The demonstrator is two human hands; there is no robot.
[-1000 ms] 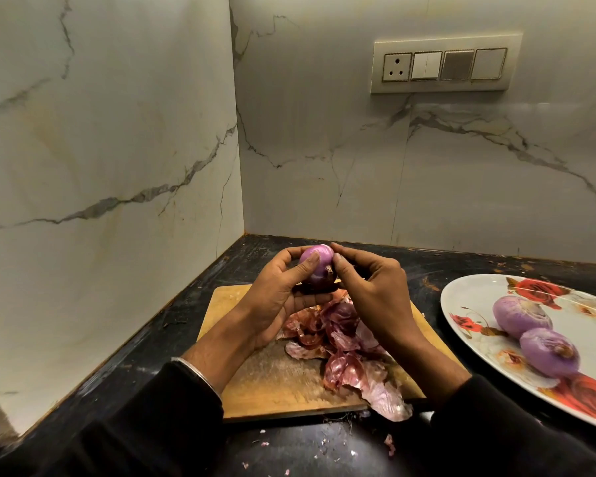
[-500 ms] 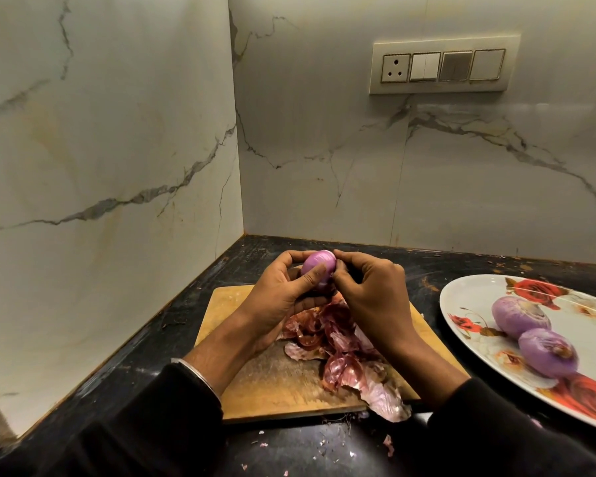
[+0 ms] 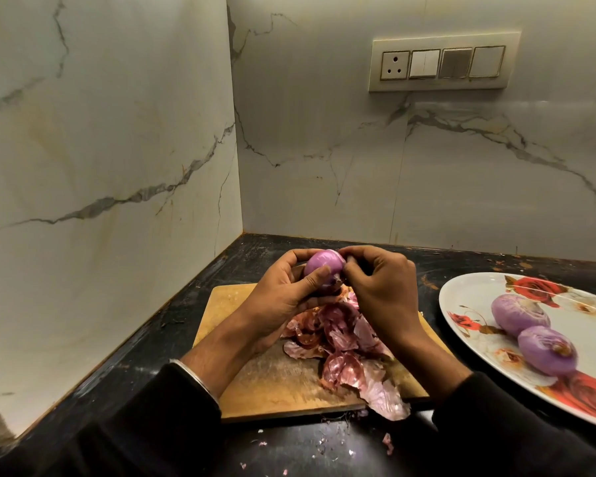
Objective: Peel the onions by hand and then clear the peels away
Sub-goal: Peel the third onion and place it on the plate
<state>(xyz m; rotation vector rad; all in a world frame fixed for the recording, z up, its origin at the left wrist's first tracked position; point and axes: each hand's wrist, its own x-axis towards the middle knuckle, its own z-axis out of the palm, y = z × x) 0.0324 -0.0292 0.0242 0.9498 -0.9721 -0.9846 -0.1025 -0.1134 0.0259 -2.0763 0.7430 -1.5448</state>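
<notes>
A purple onion (image 3: 320, 265) is held above the far end of the wooden cutting board (image 3: 272, 380). My left hand (image 3: 283, 297) cups it from the left, thumb across its front. My right hand (image 3: 381, 290) pinches at the onion's right side with its fingertips; whether a strip of skin is between them is hidden. A heap of reddish onion peels (image 3: 344, 346) lies on the board under my hands and spills over its near edge. Two peeled onions (image 3: 518, 313) (image 3: 547, 349) rest on a white plate.
The flowered white plate (image 3: 468, 297) sits to the right of the board on the black counter (image 3: 145, 370). Marble walls meet in a corner behind. A switch panel (image 3: 443, 63) is on the back wall. Small peel scraps (image 3: 387, 442) dot the counter's front.
The onion has been turned in my hands. My right fingertips have shifted from its top to its right side, and my left thumb now lies lower across it.
</notes>
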